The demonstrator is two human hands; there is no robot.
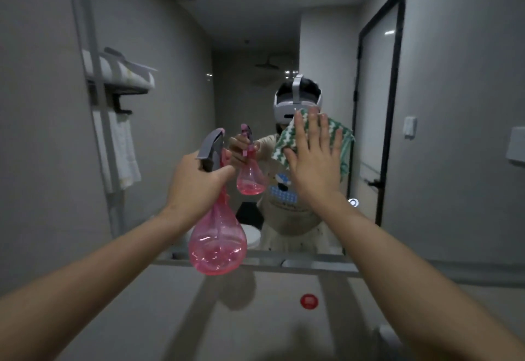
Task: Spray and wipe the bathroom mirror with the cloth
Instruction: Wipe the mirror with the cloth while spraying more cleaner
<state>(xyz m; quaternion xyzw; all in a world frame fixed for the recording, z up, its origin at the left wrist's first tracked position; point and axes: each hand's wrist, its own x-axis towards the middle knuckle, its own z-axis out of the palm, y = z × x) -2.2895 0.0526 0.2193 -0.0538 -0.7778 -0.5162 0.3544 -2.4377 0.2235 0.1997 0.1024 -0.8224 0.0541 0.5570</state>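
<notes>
The bathroom mirror (233, 48) fills the wall ahead and reflects a person with a headset. My right hand (315, 159) lies flat with straight fingers on a green and white zigzag cloth (284, 139), pressing it against the glass at mid height. My left hand (196, 184) grips the neck of a pink spray bottle (217, 238) with a grey trigger head, held upright just left of the cloth and close to the mirror. Pink liquid sits in the bottle's round base. Most of the cloth is hidden behind my right hand.
A grey ledge (312, 265) runs along the mirror's lower edge. Below it is a grey wall panel with a red round sticker (309, 301). A towel rack with white towels (125, 144) appears at the left, and a dark-framed door (380, 99) shows in the reflection at the right.
</notes>
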